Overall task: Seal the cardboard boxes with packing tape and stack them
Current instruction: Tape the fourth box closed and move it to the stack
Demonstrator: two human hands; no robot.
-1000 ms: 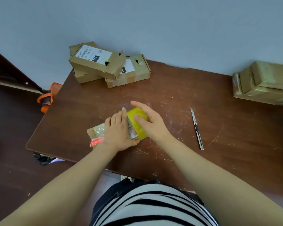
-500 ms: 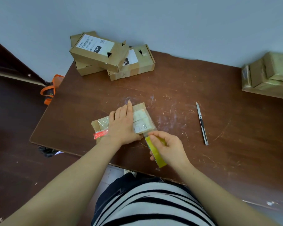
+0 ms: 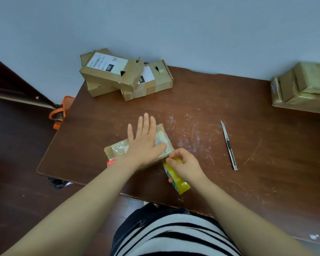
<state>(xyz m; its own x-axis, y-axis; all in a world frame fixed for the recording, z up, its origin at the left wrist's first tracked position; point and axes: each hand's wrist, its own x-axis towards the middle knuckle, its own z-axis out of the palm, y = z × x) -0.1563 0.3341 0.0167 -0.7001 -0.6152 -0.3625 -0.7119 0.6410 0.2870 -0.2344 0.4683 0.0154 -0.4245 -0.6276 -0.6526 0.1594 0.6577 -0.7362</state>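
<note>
The small cardboard box (image 3: 163, 139) lies flat under the left grip (image 3: 144, 143), whose straight, spread fingers press on its top. A glossy film, probably tape, already shows on the part of the box that sticks out to the left of that grip. The right grip (image 3: 187, 167) is curled round the yellow tape roll (image 3: 177, 180), which it holds just off the box's near right corner. I cannot tell whether a strip runs from the roll to the box.

This box looks mid-seal: the tape seems to be going over the near edge, and cutting it free is probably the next job. The utility knife (image 3: 229, 146) lies untouched on the surface (image 3: 266, 163), well to the right of the right grip.

Far beyond the left grip, three labelled boxes (image 3: 111, 71) sit in a loose heap by the wall. They show bare cardboard and likely still need taping. Far right of the right grip, at the surface's edge, shiny tape-wrapped boxes (image 3: 303, 87) are piled on one another; those appear finished. So the work seems roughly halfway.
</note>
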